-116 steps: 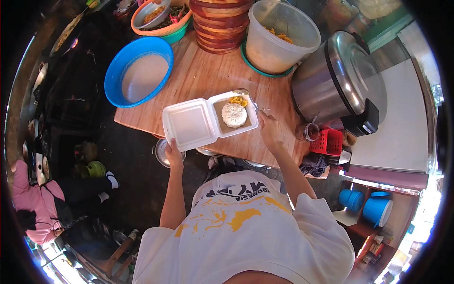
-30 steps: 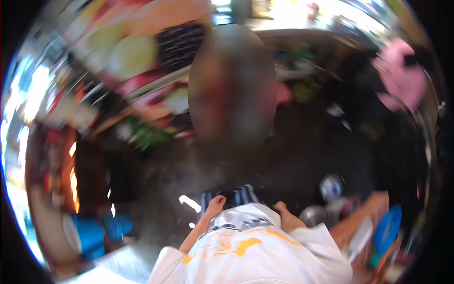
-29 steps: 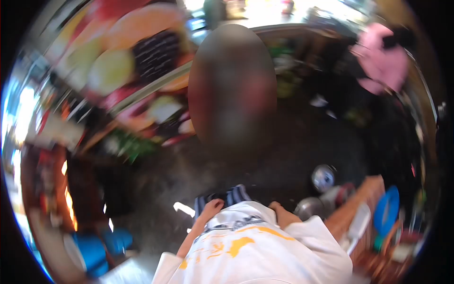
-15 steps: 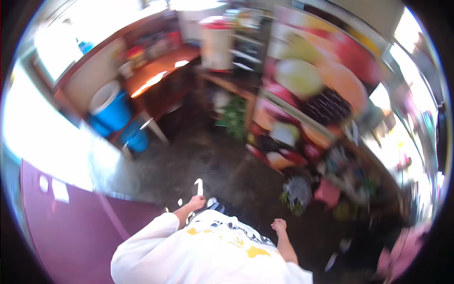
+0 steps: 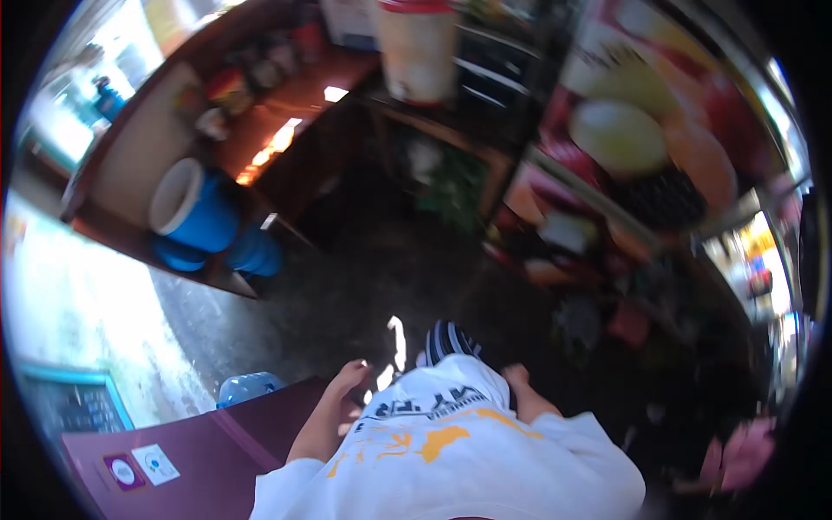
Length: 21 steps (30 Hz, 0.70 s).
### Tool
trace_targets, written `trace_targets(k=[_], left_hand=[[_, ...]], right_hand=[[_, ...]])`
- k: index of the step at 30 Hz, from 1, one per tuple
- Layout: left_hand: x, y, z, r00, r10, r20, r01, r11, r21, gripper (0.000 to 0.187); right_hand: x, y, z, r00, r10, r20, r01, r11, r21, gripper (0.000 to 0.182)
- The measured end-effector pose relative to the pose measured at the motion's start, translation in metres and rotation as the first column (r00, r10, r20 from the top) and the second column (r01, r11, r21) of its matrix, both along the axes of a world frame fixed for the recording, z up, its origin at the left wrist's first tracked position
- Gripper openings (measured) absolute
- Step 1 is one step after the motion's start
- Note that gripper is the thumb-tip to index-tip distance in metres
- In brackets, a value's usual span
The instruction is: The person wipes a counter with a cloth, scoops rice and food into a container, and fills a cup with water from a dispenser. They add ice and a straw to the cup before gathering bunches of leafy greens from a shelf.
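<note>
My left hand [image 5: 351, 375] hangs at my left side, loosely open, with nothing visible in it. It is nearest to the purple panel [image 5: 217, 455] and to bright white patches of light [image 5: 398, 342] on the dark floor. On the other side, my right hand [image 5: 517, 376] is beside the hem of my white printed shirt [image 5: 451, 442]. Its fingers are dim and partly hidden, and I see nothing held. A striped trouser leg [image 5: 451, 340] shows between the hands.
Ahead left, blue buckets [image 5: 212, 212] stand by a wooden counter [image 5: 251, 143]. A red-lidded container [image 5: 418, 56] sits on a table. A fruit-printed refrigerator [image 5: 620, 134] is at the right. A clear blue bottle [image 5: 249, 387] is behind the purple panel; pink cloth [image 5: 750, 451] lies lower right.
My view has moved forward and turned, so the counter and refrigerator look closer. My left hand has shifted slightly left; my right hand is higher and nearer the shirt. The blue bottle has come into view.
</note>
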<state>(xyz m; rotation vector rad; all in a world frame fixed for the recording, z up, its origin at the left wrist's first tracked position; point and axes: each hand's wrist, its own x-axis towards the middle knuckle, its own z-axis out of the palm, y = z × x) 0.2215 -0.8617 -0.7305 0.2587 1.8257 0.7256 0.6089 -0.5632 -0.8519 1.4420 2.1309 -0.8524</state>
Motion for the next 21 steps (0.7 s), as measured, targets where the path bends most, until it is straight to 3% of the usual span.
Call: trace_targets(k=[1,3,4,7,10,12,13,14,15,17,18,19,20,21], left_hand=[[-0.026,0.039,0.007,0.994,-0.067,-0.087,0.076,0.992,0.103,0.021],[-0.080,0.112,0.025,0.845,-0.070,-0.530,0.237,0.938,0.254,0.025],[-0.106,0.146,0.052,0.800,-0.169,-0.576,0.320,0.932,0.171,0.022],[-0.149,0.215,0.059,0.789,0.026,-0.613,0.289,0.866,0.409,0.019],[-0.197,0.259,0.052,0.742,-0.168,-0.649,0.437,0.856,0.278,0.020],[-0.216,0.253,0.048,0.767,-0.362,-0.530,0.512,0.843,0.163,0.020],[-0.230,0.245,0.043,0.779,-0.447,-0.440,0.545,0.829,0.122,0.020],[-0.246,0.240,0.046,0.798,-0.414,-0.438,0.503,0.858,0.103,0.021],[-0.258,0.227,0.053,0.816,-0.381,-0.435,0.458,0.885,0.084,0.021],[-0.275,0.200,0.061,0.813,-0.062,-0.579,0.179,0.973,0.148,0.023],[-0.289,0.189,0.071,0.830,-0.039,-0.556,0.122,0.986,0.114,0.023],[-0.302,0.183,0.082,0.842,-0.015,-0.540,0.069,0.994,0.081,0.023],[-0.312,0.182,0.095,0.844,0.098,-0.527,-0.049,0.993,0.106,0.022],[-0.321,0.180,0.109,0.833,0.206,-0.513,-0.163,0.978,0.128,0.021]], right_hand=[[-0.032,0.009,0.050,0.883,-0.469,0.017,0.463,0.866,-0.191,0.026],[-0.079,0.040,0.048,0.786,-0.616,-0.048,0.576,0.758,-0.305,0.033],[-0.106,0.056,0.045,0.790,-0.612,-0.032,0.575,0.758,-0.309,0.039],[-0.187,0.108,0.040,0.882,-0.454,-0.128,0.386,0.850,-0.358,0.048],[-0.324,0.169,0.053,0.936,-0.251,-0.245,0.175,0.940,-0.294,0.050],[-0.422,0.198,0.071,0.791,-0.279,-0.544,0.088,0.932,-0.351,0.045],[-0.480,0.216,0.095,0.762,-0.120,-0.636,-0.055,0.967,-0.249,0.039],[-0.540,0.237,0.114,0.694,0.113,-0.711,-0.185,0.983,-0.024,0.032],[-0.598,0.250,0.152,0.603,0.107,-0.791,-0.220,0.975,-0.036,0.026],[-0.709,0.274,0.221,0.385,0.285,-0.878,-0.291,0.940,0.178,0.022],[-0.763,0.288,0.237,0.266,0.309,-0.913,-0.291,0.929,0.230,0.022],[-0.810,0.299,0.264,0.205,0.344,-0.917,-0.283,0.917,0.281,0.018],[-0.862,0.321,0.266,0.175,0.493,-0.852,-0.262,0.858,0.443,0.014],[-0.907,0.331,0.283,0.126,0.571,-0.811,-0.148,0.819,0.554,0.015]])
